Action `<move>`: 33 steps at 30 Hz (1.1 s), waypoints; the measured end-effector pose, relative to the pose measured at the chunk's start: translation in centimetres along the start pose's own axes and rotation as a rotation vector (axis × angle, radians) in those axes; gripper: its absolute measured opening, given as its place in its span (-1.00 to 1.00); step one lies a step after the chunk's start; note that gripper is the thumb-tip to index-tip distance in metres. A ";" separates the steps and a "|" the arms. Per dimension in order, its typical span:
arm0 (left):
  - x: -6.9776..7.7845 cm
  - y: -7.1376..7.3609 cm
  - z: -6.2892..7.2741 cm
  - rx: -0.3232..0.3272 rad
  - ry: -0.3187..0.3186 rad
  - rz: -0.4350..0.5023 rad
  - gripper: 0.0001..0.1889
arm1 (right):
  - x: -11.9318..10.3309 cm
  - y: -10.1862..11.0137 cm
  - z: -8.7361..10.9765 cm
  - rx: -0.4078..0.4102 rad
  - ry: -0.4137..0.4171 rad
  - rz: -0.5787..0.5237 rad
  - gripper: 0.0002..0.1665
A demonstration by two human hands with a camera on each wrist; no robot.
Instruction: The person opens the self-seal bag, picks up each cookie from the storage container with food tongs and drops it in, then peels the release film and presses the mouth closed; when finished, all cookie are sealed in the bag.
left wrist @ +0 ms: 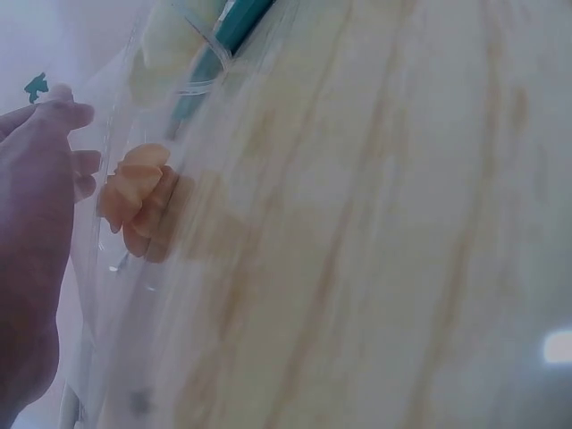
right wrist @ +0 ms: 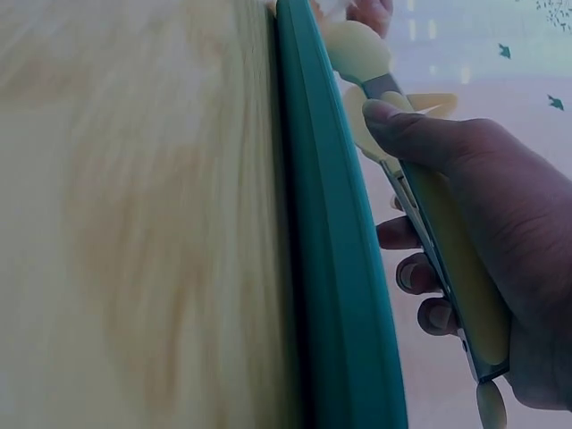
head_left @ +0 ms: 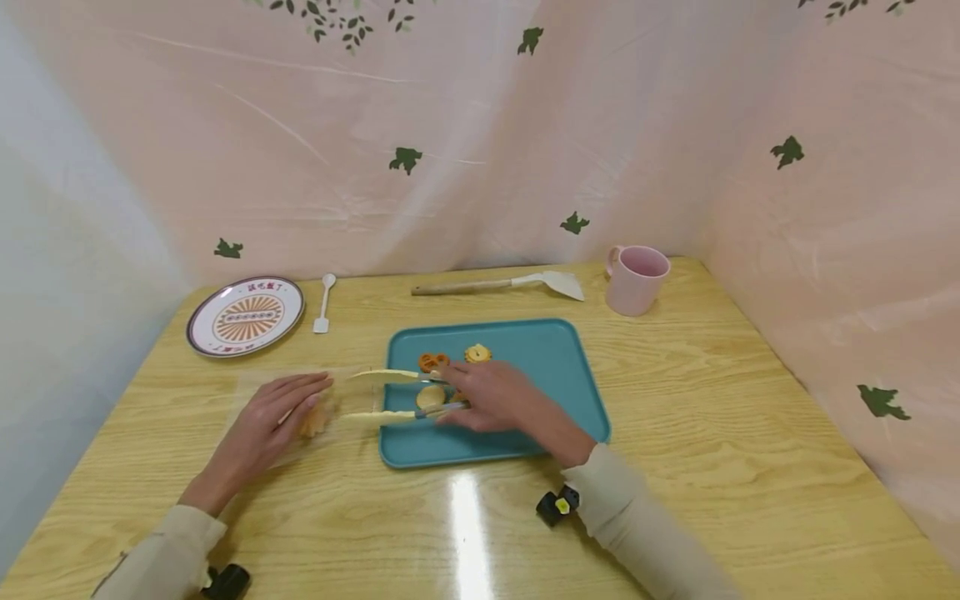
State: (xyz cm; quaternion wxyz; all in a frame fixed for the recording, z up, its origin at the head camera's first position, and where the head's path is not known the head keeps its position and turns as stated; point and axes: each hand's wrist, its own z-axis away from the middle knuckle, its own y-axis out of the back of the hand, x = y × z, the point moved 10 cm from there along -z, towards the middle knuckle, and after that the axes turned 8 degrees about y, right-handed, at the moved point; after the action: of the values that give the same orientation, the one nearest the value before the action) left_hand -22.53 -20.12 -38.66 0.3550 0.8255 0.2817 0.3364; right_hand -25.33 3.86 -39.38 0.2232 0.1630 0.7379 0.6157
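Note:
My left hand (head_left: 270, 425) holds a clear plastic bag (left wrist: 125, 304) at the left of the tray. An orange, ruffled snack piece (left wrist: 138, 201) lies inside it, close to my fingers. In my right hand (head_left: 495, 396) are tongs (right wrist: 460, 268) with pale yellow tips and handles. The tips stand apart and point left towards the bag, with nothing seen between them. Beneath the right hand is a teal tray (head_left: 555, 375). On it lie a pretzel (head_left: 432, 362), a crimped round biscuit (head_left: 477, 353) and a plain round biscuit (head_left: 431, 397); the hand partly covers another piece.
A patterned plate (head_left: 285, 321) and a small white spoon (head_left: 325, 304) lie at the back left. Behind the tray is a spatula (head_left: 480, 287) with a wooden handle. A pink mug (head_left: 633, 292) stands at the back right. Curtains (head_left: 465, 200) border the wooden table (head_left: 712, 467).

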 end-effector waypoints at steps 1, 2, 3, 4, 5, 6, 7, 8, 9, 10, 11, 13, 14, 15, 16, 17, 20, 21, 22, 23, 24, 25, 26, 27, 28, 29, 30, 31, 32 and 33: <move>0.0 0.0 0.0 -0.002 0.005 0.000 -0.65 | 0.2 0.2 0.4 0.009 -0.003 0.002 -0.18; 0.0 0.0 -0.1 -0.003 0.007 -0.001 -0.65 | 0.4 0.4 0.8 0.020 -0.006 0.011 -0.18; 0.0 0.0 -0.1 -0.003 0.007 -0.001 -0.65 | 0.7 0.6 1.2 0.031 -0.010 0.014 -0.19; 0.0 0.0 -0.1 -0.003 0.006 -0.001 -0.65 | 0.9 0.7 1.6 0.038 -0.014 0.017 -0.18; 0.0 0.0 -0.1 -0.003 0.003 0.001 -0.65 | 1.2 0.9 2.0 0.049 -0.020 0.019 -0.18; 0.0 0.0 -0.1 -0.001 -0.003 0.002 -0.65 | 1.4 1.1 2.4 0.055 -0.026 0.020 -0.18; 0.0 0.1 -0.1 0.000 -0.006 0.003 -0.65 | 1.6 1.3 2.8 0.060 -0.034 0.022 -0.18; 0.0 0.1 -0.1 0.000 -0.010 0.003 -0.66 | 1.9 1.4 3.1 0.064 -0.043 0.021 -0.18; 0.0 0.0 -0.1 0.001 -0.013 0.004 -0.66 | 2.2 1.5 3.5 0.063 -0.051 0.021 -0.18; 0.0 0.0 -0.1 0.001 -0.017 0.003 -0.66 | 2.4 1.7 3.9 0.062 -0.057 0.022 -0.19; 0.1 0.0 -0.1 0.002 -0.021 0.003 -0.66 | 2.6 1.8 4.3 0.063 -0.064 0.021 -0.19; 0.0 0.0 -0.1 0.001 -0.021 0.007 -0.65 | 3.1 2.0 5.1 0.061 -0.078 0.017 -0.18; 0.0 -0.1 -0.1 0.001 -0.022 0.009 -0.65 | 3.3 2.2 5.5 0.062 -0.083 0.014 -0.18; 0.0 -0.1 -0.1 0.002 -0.022 0.010 -0.65 | 3.6 2.2 5.9 0.062 -0.089 0.014 -0.17; 0.0 -0.1 -0.1 0.003 -0.024 0.012 -0.65 | 3.9 2.3 6.3 0.067 -0.098 0.015 -0.17; 0.0 -0.1 -0.1 0.003 -0.025 0.013 -0.65 | 4.1 2.5 6.7 0.072 -0.107 0.017 -0.16; 0.0 -0.2 0.0 0.004 -0.028 0.014 -0.65 | 4.9 2.9 7.9 0.099 -0.135 0.050 -0.17; 0.0 -0.2 0.0 0.004 -0.030 0.014 -0.65 | 5.1 3.1 8.2 0.110 -0.142 0.060 -0.17; 0.0 -0.2 0.0 0.004 -0.032 0.014 -0.66 | 5.3 3.3 8.6 0.120 -0.151 0.069 -0.17; 0.0 -0.2 0.0 0.005 -0.032 0.014 -0.66 | 5.6 3.4 8.9 0.129 -0.158 0.076 -0.18; -0.1 -0.2 0.0 0.003 -0.031 0.015 -0.66 | 5.8 3.5 9.2 0.137 -0.166 0.080 -0.18; 0.0 -0.2 0.0 0.003 -0.031 0.014 -0.66 | 6.0 3.6 9.5 0.141 -0.175 0.080 -0.19; 0.0 -0.2 0.0 0.004 -0.030 0.014 -0.66 | 6.3 3.7 9.8 0.145 -0.183 0.075 -0.20; -0.1 -0.2 0.0 0.002 -0.028 0.015 -0.65 | 6.5 3.7 10.1 0.147 -0.190 0.070 -0.21; -0.1 -0.2 0.0 0.001 -0.027 0.015 -0.65 | 6.7 3.7 10.4 0.148 -0.199 0.068 -0.22; -0.1 -0.2 0.0 0.001 -0.025 0.016 -0.65 | 7.0 3.7 10.6 0.149 -0.207 0.065 -0.24; -0.1 -0.2 0.0 0.001 -0.024 0.016 -0.65 | 7.2 3.8 10.9 0.151 -0.213 0.062 -0.25; -0.1 -0.2 0.0 0.002 -0.025 0.015 -0.64 | 7.4 3.8 11.1 0.151 -0.220 0.061 -0.26; -0.1 -0.2 0.0 0.003 -0.025 0.015 -0.65 | 7.6 3.8 11.3 0.153 -0.227 0.059 -0.28; -0.1 -0.2 0.0 0.002 -0.026 0.016 -0.65 | 7.7 3.8 11.5 0.155 -0.233 0.062 -0.29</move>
State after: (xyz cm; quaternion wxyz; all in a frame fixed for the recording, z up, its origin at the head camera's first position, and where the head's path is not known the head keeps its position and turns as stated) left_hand -22.66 -20.04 -38.84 0.3551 0.8324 0.2707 0.3284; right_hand -25.91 18.22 -38.24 0.2751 0.2729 0.7468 0.5404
